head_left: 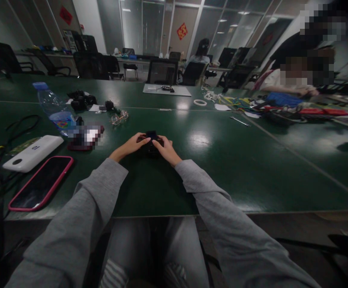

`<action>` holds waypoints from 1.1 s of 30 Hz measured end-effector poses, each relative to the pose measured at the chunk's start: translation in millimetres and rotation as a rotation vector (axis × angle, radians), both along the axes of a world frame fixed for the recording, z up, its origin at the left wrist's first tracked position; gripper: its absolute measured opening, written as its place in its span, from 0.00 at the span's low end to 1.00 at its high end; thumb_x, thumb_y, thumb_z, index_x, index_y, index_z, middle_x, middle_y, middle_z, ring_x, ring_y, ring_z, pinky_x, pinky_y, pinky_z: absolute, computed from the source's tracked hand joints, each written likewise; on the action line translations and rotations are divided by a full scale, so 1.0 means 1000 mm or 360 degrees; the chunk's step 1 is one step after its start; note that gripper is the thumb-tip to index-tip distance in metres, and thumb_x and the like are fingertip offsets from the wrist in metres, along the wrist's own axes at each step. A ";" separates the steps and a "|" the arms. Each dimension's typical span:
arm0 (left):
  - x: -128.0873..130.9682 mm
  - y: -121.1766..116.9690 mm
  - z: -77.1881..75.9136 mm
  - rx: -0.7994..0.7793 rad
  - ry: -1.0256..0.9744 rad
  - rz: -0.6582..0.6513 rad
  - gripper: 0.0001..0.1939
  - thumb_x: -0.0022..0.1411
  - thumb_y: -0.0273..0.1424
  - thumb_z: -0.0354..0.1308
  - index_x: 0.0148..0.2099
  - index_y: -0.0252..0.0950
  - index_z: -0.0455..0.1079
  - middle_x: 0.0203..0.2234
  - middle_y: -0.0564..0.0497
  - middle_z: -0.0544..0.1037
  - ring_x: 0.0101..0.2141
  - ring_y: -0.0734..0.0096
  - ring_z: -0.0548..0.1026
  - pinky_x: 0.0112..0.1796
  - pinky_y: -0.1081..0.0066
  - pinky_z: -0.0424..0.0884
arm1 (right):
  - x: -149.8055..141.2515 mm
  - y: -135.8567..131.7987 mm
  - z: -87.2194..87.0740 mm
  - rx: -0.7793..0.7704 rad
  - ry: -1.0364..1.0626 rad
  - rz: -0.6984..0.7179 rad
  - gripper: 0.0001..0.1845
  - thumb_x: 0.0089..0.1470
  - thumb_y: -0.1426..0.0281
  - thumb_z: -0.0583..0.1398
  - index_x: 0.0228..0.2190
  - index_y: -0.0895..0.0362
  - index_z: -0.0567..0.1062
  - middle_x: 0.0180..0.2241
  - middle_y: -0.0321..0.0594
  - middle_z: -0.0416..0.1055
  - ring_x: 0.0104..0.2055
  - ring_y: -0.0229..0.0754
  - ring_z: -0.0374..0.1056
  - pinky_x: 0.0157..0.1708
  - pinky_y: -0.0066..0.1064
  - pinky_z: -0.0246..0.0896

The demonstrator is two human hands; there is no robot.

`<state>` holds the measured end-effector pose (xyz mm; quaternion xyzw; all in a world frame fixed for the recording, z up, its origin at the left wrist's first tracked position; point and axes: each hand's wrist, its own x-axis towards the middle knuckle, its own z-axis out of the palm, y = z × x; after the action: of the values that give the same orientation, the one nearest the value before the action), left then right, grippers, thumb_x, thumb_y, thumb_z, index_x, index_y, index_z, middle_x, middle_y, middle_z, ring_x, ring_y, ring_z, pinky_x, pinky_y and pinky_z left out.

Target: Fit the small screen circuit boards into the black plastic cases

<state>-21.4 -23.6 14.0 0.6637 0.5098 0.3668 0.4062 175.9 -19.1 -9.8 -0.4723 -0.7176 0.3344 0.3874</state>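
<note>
Between both hands, low over the green table point(216, 172), is a small black device point(151, 147) with a square raised part at its top. My left hand point(134, 144) closes on its left side, the thumb lying across the near face. From the right, my right hand point(165, 147) grips it the same way, so the two thumb tips almost meet. Fingers cover most of its sides, and its exact kind is too dark to make out.
To the left lie a red-cased phone point(42, 184), a white power bank point(33, 153), another phone point(87, 138), a water bottle point(57, 114), eyeglasses point(119, 118) and black cables. Tape point(200, 103), a metal rod point(240, 121) and tangled cables are right, near another person point(294, 80).
</note>
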 end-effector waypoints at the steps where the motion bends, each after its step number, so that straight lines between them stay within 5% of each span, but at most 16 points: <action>1: 0.000 -0.001 0.001 -0.0008 0.0009 0.0000 0.31 0.60 0.47 0.57 0.57 0.30 0.63 0.54 0.35 0.70 0.48 0.57 0.73 0.43 0.60 0.72 | 0.000 -0.001 0.001 0.0023 -0.0046 -0.0039 0.28 0.56 0.52 0.58 0.53 0.53 0.68 0.49 0.47 0.67 0.58 0.51 0.55 0.60 0.50 0.53; 25: 0.002 -0.001 0.001 -0.0010 0.0028 0.0023 0.30 0.60 0.48 0.56 0.56 0.32 0.64 0.52 0.36 0.71 0.47 0.58 0.73 0.43 0.62 0.71 | 0.002 -0.010 0.011 0.0199 -0.0069 -0.0058 0.23 0.59 0.55 0.57 0.52 0.54 0.68 0.49 0.47 0.68 0.56 0.51 0.58 0.58 0.49 0.54; 33: -0.001 0.002 -0.002 0.0049 0.0036 -0.0004 0.27 0.62 0.48 0.54 0.54 0.33 0.65 0.50 0.39 0.73 0.46 0.60 0.73 0.44 0.63 0.70 | -0.004 -0.030 0.023 0.0444 -0.0182 0.0076 0.32 0.59 0.52 0.55 0.59 0.54 0.60 0.57 0.51 0.60 0.61 0.53 0.57 0.61 0.51 0.52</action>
<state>-22.9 -21.4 11.6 0.6746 0.5080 0.3664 0.3906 171.8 -49.4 13.2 -0.4149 -0.7891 0.2131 0.3997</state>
